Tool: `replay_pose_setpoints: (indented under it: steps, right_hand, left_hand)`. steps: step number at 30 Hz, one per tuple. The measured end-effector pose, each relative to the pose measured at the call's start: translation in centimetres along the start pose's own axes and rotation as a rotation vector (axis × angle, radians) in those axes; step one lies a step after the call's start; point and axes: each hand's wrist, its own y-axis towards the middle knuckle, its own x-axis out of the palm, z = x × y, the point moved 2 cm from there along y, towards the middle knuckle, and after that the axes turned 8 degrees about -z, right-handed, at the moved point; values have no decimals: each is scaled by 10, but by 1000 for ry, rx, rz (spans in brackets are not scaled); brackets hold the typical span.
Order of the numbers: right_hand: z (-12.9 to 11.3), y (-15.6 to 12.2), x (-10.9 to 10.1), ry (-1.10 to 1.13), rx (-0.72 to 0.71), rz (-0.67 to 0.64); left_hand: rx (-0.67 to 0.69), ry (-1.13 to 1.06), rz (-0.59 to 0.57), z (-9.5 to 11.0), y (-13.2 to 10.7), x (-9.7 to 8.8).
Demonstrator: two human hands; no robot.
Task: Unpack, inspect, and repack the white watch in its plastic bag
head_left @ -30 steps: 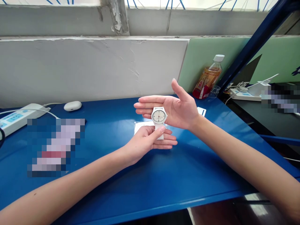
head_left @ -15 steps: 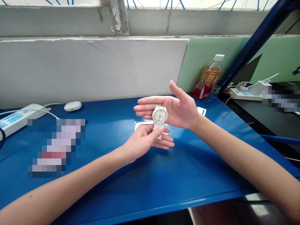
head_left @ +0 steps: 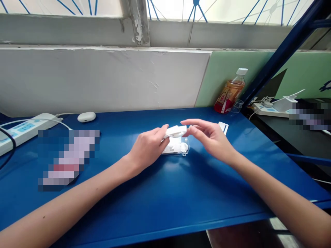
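Note:
Above the blue table, my left hand is closed around one end of a white wristwatch. The watch is turned edge-on, so its dial is hidden. My right hand is at the watch's other end, thumb and forefinger apart and curved toward it. Whether those fingertips touch the strap I cannot tell. Beneath the watch lies a clear plastic pouch with a white card inside, partly covered by my left hand.
A power strip with cables, a white earbud case and a blurred-out phone-like object lie to the left. A drink bottle leans at the back right, near a white card and a blue metal post.
My right hand has turned from palm-up and flat to curved fingers, moving right of the watch. My left hand has rolled over, tipping the dial out of sight and uncovering more of the pouch.

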Motion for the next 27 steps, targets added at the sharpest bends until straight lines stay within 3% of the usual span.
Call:
replay_pose_setpoints:
  steps: [4,13,17,24,27]
  right_hand:
    - [2,-8,4,-180,-15,63]
    - [9,-8,8,-216,-100,69]
    - [16,-6,1,-205,-43,83]
    - [32,1,-16,-148,140,149]
    - [36,3,-21,-186,195,173]
  left_hand:
    - [140,175,63,9,-5,6]
    - [262,145,95,13,-3,8]
    - [183,36,-6,12,-3,14]
    - [23,-118,-348,4,-10,23]
    - [19,-191,-393,1,-12,24]
